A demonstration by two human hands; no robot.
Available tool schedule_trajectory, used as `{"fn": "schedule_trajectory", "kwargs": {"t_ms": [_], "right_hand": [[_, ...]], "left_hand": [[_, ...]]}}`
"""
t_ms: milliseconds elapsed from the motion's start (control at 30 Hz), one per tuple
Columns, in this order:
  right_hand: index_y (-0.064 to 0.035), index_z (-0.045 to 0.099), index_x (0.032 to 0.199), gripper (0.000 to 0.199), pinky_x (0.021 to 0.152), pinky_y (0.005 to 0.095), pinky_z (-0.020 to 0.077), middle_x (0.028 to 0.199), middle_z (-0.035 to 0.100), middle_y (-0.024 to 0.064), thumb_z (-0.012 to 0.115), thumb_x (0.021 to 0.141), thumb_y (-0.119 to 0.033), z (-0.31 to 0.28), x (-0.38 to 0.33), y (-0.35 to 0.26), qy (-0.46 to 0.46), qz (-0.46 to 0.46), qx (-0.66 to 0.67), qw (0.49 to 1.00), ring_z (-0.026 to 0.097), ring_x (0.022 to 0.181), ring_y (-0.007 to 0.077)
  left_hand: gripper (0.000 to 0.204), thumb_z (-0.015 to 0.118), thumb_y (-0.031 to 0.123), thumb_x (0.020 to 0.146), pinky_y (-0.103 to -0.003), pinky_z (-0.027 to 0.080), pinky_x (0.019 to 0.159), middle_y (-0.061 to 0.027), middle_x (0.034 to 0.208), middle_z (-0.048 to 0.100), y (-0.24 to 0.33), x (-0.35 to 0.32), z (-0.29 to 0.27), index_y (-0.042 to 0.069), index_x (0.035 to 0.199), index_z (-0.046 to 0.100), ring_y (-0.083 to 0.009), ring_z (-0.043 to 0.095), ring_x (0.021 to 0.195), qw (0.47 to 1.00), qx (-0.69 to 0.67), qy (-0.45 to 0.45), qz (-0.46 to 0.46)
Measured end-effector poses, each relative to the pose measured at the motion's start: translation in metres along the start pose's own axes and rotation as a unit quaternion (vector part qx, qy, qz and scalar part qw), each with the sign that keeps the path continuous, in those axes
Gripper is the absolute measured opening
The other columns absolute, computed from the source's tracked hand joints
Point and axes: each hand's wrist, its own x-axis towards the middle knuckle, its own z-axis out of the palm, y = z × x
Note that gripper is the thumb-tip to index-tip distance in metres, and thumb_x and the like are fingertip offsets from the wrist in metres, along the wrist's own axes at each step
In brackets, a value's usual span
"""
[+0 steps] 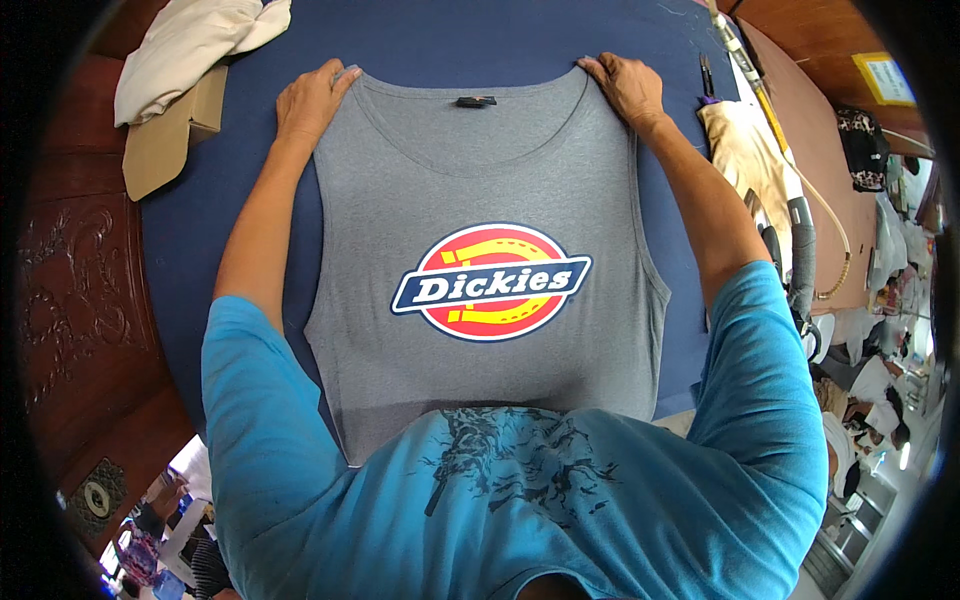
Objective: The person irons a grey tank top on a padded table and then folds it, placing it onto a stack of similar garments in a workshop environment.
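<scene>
Lying flat just beyond a turquoise printed T-shirt (520, 500): grey sleeveless knit top with a red, yellow and navy oval badge (490, 200), spread face up on a dark blue padded table (450, 40). Pinning its shoulder straps: left hand (312, 98) and right hand (625, 88), fingers bent, tips pressing cloth at either side of the neckline. Resting far left: cream folded cloth (190, 45).

A single head-worn fisheye view looks steeply down from above the person's chest onto a blue table (200, 230), close in. The person's turquoise shirt (520, 500) fills the lower frame; straight edges bend toward the dark rim, the room's floor showing at lower right.
</scene>
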Motion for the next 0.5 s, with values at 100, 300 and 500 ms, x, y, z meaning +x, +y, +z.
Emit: {"fn": "schedule_trajectory", "kwargs": {"t_ms": [100,300,500], "right_hand": [[-0.0082,0.062,0.074,0.054,0.061,0.0379,0.0486,0.069,0.064,0.0102,0.042,0.086,-0.057,-0.001,0.007,-0.001,0.02,-0.012,0.008,1.0,0.063,0.068,0.029],[-0.009,0.061,0.085,0.04,0.069,0.0421,0.0458,0.081,0.063,0.0104,0.044,0.089,-0.046,0.0,0.001,0.001,0.102,0.0,0.037,0.994,0.06,0.08,0.03],[-0.0071,0.048,0.118,0.039,0.095,0.0541,0.031,0.126,0.047,0.0143,0.043,0.083,-0.023,0.032,-0.104,-0.038,0.15,-0.076,-0.021,0.986,0.042,0.12,0.0298]], "left_hand": [[0.04,0.046,0.049,0.088,-0.042,0.047,0.061,-0.0126,0.07,0.063,-0.008,-0.009,0.008,0.011,0.088,0.058,-0.0325,0.062,0.07,0.999,0.0,0.033,-0.024],[0.032,0.043,0.036,0.091,-0.046,0.038,0.087,-0.009,0.105,0.062,0.006,-0.018,-0.002,0.013,0.108,0.057,-0.0249,0.057,0.101,0.989,0.065,0.133,0.024],[0.049,0.035,0.026,0.088,-0.061,0.02,0.099,-0.0047,0.144,0.029,0.042,-0.095,0.035,0.018,0.136,0.035,-0.0251,0.023,0.134,0.992,0.116,0.04,-0.016]]}}
